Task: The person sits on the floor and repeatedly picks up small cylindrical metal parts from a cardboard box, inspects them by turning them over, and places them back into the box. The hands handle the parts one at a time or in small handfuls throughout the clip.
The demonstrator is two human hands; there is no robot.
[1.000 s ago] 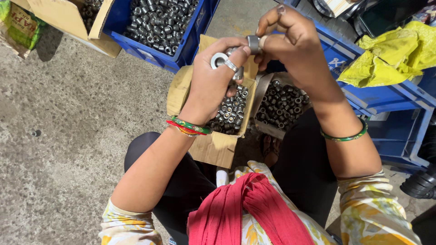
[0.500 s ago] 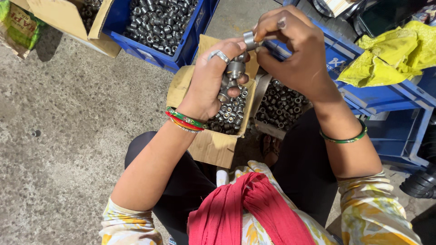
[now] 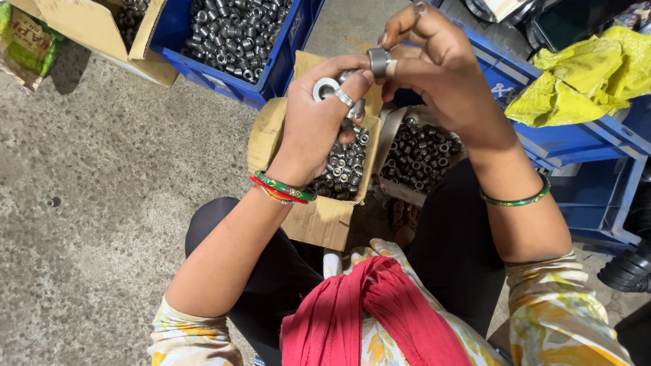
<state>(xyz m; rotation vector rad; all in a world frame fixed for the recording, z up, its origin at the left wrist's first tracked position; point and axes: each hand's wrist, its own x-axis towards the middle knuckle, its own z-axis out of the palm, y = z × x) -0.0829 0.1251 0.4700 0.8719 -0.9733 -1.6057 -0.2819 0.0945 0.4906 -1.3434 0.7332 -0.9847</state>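
The left hand (image 3: 319, 129) is curled nearly closed, raised above an open brown cardboard box (image 3: 319, 220) that is full of small silvery metal ring-shaped parts (image 3: 342, 169). Between its thumb and fingers it pinches a flat silver metal washer-like ring (image 3: 325, 89), whose hole faces the camera, and more small metal pieces seem bunched in the palm below it, though how many cannot be told. The right hand (image 3: 444, 74) is held just beside it, fingers bent and closed on a short grey metal cylindrical sleeve (image 3: 378, 62), gripped between the thumb and forefinger right at the left hand's fingertips; the sleeve and the ring are close together but whether they touch cannot be told. A second open cardboard box (image 3: 390, 135) of dark metal rings sits just to the right of the first, under the right forearm. Green and red bangles (image 3: 283, 190) circle the left wrist and a green bangle (image 3: 517, 200) the right. Beyond the hands stands a blue plastic crate (image 3: 285, 64) heaped with similar metal rings, and a crumpled yellow cloth (image 3: 583, 71) lies on another blue crate at the right. The grey concrete floor (image 3: 102, 190) spreads to the left.
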